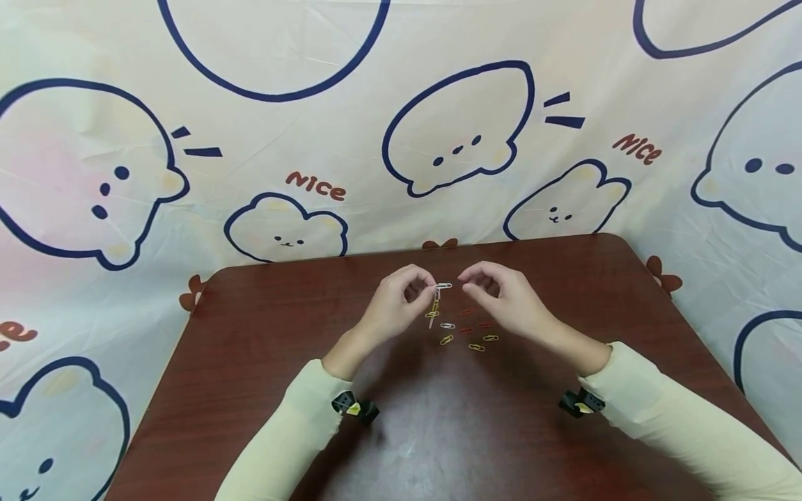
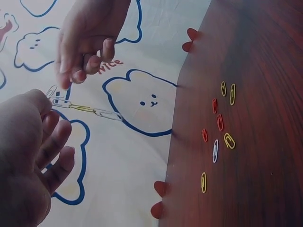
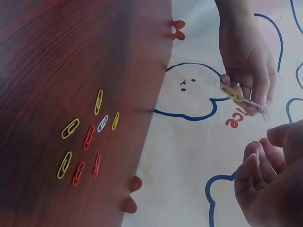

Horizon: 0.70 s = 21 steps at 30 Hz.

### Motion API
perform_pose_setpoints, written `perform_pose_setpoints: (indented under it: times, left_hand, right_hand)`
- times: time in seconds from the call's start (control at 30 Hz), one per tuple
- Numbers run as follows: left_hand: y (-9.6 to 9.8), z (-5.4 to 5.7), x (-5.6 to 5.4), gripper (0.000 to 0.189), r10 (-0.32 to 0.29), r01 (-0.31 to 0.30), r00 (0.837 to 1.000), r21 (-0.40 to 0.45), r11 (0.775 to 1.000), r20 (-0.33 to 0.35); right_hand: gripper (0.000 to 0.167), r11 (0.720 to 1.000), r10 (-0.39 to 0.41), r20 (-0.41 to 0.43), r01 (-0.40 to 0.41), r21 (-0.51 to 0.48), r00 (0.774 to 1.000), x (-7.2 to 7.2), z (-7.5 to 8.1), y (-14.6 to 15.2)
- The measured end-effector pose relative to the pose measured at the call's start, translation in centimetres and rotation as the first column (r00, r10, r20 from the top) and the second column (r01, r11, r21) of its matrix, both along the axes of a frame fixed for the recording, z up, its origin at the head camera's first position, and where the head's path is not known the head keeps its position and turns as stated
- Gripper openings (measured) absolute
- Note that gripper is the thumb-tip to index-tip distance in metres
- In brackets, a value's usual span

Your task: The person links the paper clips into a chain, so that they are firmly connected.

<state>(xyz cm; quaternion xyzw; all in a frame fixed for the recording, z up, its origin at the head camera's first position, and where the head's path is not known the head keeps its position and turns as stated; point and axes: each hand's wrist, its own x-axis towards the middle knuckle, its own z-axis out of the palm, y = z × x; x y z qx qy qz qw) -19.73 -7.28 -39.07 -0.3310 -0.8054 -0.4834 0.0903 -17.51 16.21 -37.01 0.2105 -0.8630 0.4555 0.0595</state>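
My left hand [image 1: 396, 300] pinches the upper end of a short paper clip chain [image 2: 81, 108] between thumb and forefinger. White and yellow clips are linked in the chain, which hangs above the table. A white paper clip [image 1: 445, 285] sticks out sideways from the left fingertips, toward the other hand. My right hand [image 1: 504, 298] hovers just right of that clip, apart from it, its fingers loosely bent and nothing visible between them. Below both hands, loose paper clips lie on the table: a white clip [image 3: 102, 123], three red clips, one of them nearest the middle [image 3: 89, 137], and several yellow clips [image 3: 70, 128].
The brown wooden table [image 1: 250, 369] has rounded far corners. A pale cloth [image 1: 363, 139] with blue cartoon outlines hangs behind and beside it. Each sleeve cuff carries a small black wrist camera, the left one [image 1: 354, 407] and the right one [image 1: 581, 402].
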Motion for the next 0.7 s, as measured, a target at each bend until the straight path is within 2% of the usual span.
perform_pose_setpoints:
  times: [0.33,0.7]
  left_hand:
    - [-0.7,-0.2,0.1,0.003,0.015,-0.015,1.0,0.007,1.0,-0.018]
    - [-1.4,-0.1,0.3,0.003,0.025,-0.025,1.0,0.005,1.0,-0.011]
  right_hand:
    - [0.017,0.999,-0.025,0.003,0.025,0.039,1.0,-0.2,-1.3,1.9]
    - [0.02,0.996,-0.041,0.019,0.039,0.084,0.999,-0.1,-3.5,3.8]
